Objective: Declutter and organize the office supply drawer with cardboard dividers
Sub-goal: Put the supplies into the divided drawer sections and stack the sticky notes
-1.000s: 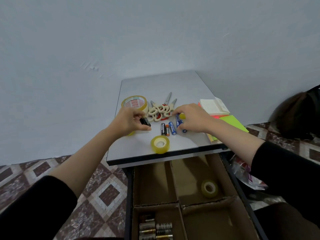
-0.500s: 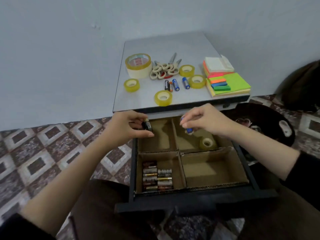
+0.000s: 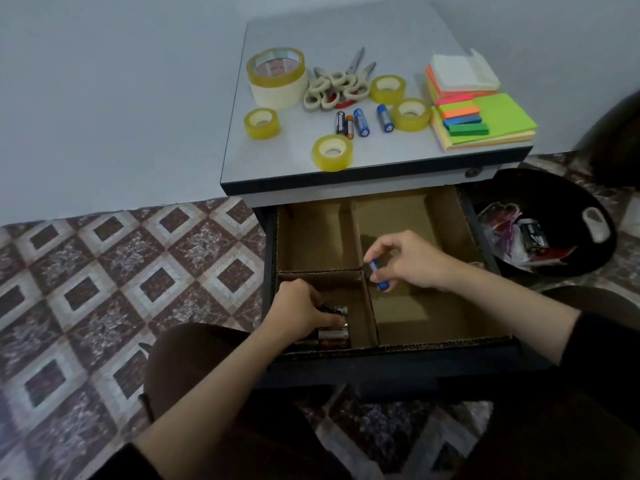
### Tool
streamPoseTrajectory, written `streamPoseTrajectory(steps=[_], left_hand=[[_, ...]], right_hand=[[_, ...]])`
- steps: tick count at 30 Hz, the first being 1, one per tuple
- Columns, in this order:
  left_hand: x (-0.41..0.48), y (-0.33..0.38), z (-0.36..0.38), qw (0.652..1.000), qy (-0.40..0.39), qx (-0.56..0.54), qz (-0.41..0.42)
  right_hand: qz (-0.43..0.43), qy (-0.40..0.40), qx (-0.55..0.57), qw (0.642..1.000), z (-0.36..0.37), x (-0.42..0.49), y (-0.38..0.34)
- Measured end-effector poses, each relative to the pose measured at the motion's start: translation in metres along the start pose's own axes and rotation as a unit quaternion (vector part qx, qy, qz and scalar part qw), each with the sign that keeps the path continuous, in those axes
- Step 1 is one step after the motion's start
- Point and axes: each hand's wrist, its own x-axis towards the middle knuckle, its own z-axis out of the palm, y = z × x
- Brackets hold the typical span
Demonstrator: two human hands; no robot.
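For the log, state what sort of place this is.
Likely a home or small office corner: a cabinet with tape, scissors and sticky notes on top, its open drawer fitted with cardboard dividers, on a tiled floor.

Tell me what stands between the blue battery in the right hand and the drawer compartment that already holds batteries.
The left hand lies in that front-left compartment, over the stored batteries. The lengthwise cardboard divider also stands between it and the blue battery pinched by the right hand.
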Motion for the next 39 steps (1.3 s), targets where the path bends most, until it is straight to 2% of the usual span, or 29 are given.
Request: streamPoseTrajectory(steps=[10,13,18,27,30,32,35,39], left_hand=[[0.029,0.005,0.035,0.986,0.094,-0.105,-0.094],[0.029,0.007,0.04,0.986,0.108,-0.092,-0.092],[0.027,0.009,0.037,0.989,0.087,-0.076,-0.095],[0.019,0.012,0.031,0.994,0.078,0.042,-0.07],[0.015,0.007,0.03,0.987,0.083,0.131,-0.042],[0.013,0.001,0.031,0.982,0.082,0.167,0.024],[0.012,-0.004,0.035,0.97,0.03,0.208,0.124],[0.02,-0.007,0.033,0.961,0.011,0.232,0.15]], right_hand=[[-0.003,-0.047,0.015,0.999,-0.008,0.016,0.0],[-0.007,-0.055,0.025,0.998,-0.01,0.016,0.004],[-0.013,-0.061,0.035,0.997,-0.012,0.015,0.008],[0.001,-0.06,0.051,0.997,-0.015,0.01,0.008],[0.006,-0.059,0.047,0.997,-0.016,0.008,0.008],[0.007,-0.06,0.049,0.997,-0.017,0.007,0.008],[0.005,-0.063,0.044,0.997,-0.017,0.007,0.007],[0.01,-0.067,0.061,0.996,-0.015,0.01,0.005]])
